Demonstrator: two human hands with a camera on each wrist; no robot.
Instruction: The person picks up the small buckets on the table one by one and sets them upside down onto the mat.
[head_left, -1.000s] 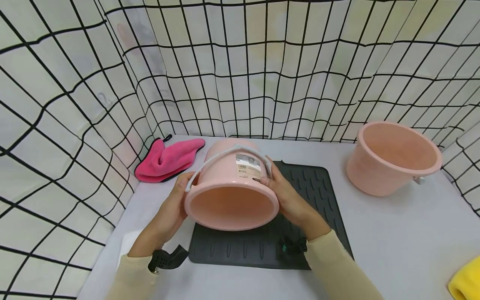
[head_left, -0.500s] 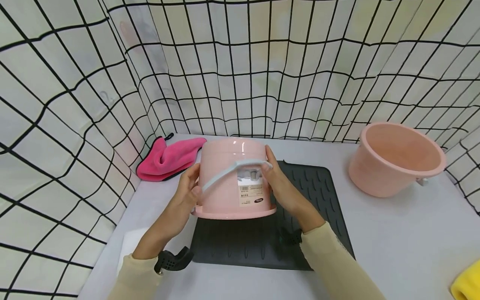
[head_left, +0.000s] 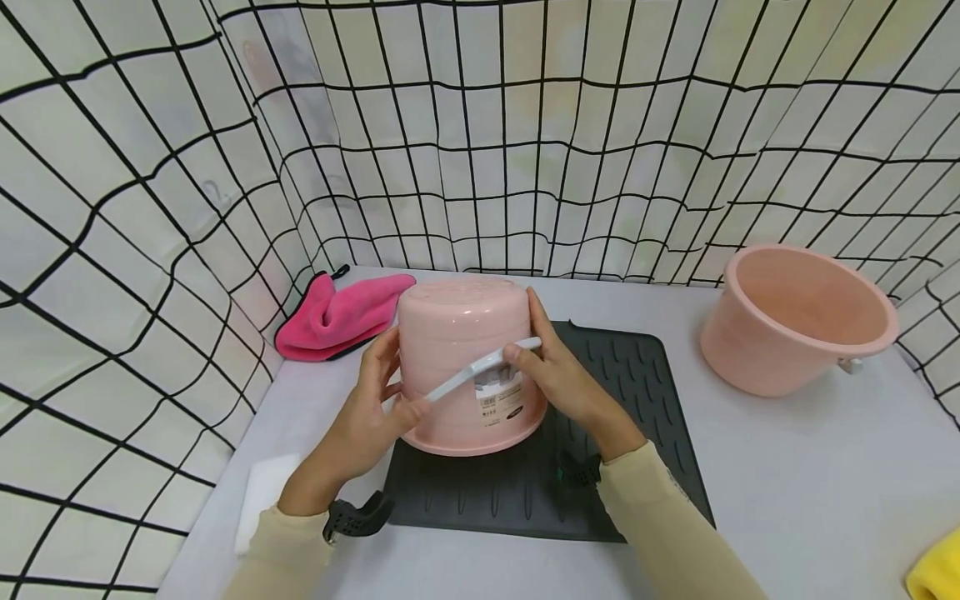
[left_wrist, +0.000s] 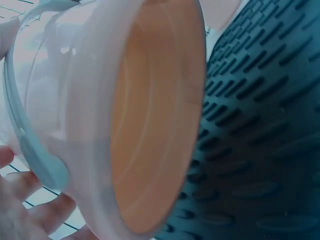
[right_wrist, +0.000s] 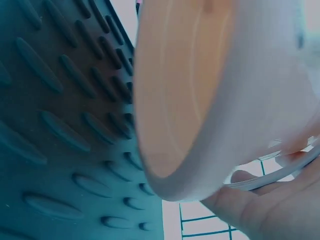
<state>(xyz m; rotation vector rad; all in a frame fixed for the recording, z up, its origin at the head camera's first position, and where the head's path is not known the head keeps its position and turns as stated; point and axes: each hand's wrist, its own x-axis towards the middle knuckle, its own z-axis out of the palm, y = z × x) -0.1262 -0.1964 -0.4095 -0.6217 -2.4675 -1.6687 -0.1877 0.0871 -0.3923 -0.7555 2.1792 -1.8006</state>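
Observation:
A pink bucket is held upside down over a dark ribbed mat, its base up and slightly tilted. The left wrist view shows its mouth facing the mat with a gap between. My left hand grips the left side, thumb by the lower end of the white handle. My right hand grips the right side, fingers behind and thumb on the handle. A printed label shows on the bucket's front. In the right wrist view, the right hand lies beside the rim.
A second pink bucket stands upright at the right. A pink cloth lies at the back left, and a yellow cloth at the lower right edge. Something white and flat lies by the left forearm. Black wire grid walls enclose the table.
The bucket has turned over from mouth toward me to mouth down. Its handle has swung down across the front, and my left thumb has moved onto the handle's lower end.

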